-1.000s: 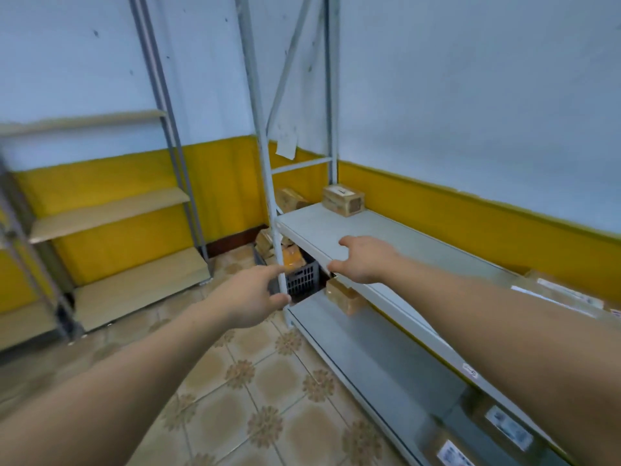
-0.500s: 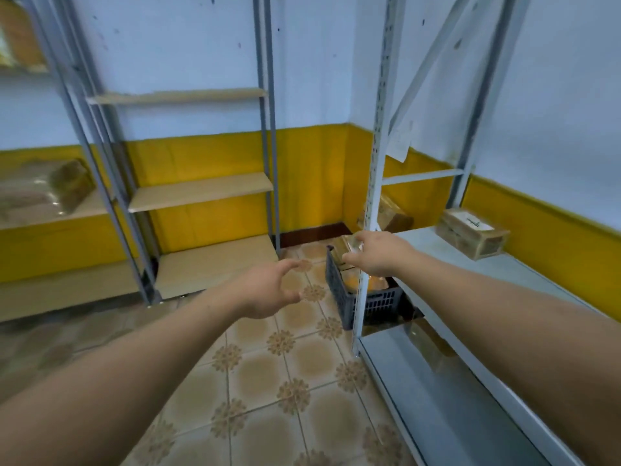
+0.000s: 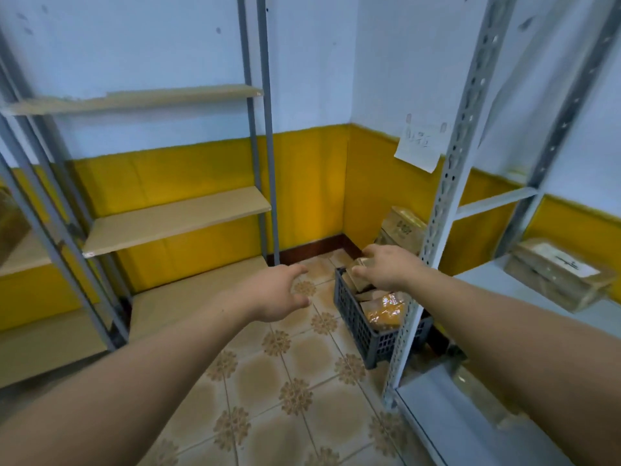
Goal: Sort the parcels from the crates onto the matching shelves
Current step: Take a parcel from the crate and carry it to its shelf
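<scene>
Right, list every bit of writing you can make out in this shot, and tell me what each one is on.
No text here can be read outright.
Paper sheet taped up behind the post: handwritten marks, too blurred to read.
White label on the parcel on the grey shelf: one dark mark, unreadable.
Cardboard box in the corner: faint print, too blurred to read.
</scene>
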{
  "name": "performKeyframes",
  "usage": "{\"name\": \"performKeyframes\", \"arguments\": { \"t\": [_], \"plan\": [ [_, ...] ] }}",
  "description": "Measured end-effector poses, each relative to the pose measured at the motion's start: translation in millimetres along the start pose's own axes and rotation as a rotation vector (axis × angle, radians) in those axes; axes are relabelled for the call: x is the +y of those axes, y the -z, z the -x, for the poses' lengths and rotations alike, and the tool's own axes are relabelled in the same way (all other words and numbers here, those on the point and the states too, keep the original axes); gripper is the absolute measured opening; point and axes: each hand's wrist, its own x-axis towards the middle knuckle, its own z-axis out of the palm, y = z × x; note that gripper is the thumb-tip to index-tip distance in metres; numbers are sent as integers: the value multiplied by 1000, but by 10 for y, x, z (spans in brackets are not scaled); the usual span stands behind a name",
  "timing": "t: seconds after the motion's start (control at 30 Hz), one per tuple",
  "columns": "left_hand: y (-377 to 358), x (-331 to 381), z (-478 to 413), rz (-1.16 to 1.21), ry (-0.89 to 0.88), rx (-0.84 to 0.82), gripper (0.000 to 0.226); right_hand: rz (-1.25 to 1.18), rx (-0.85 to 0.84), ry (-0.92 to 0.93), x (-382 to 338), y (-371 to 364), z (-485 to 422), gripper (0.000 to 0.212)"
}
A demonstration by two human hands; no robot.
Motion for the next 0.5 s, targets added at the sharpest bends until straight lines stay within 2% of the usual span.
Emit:
{"name": "performKeyframes", "arguments": {
  "t": [0.2,0.5],
  "plan": [
    [173,-198,-1303,-156,-131,-15,67,29,21,-57,113,114,-1144,70],
    [524,-589,-3222,-183,-176,-64,63,6,4,-219,551,288,-2989,73]
  ]
}}
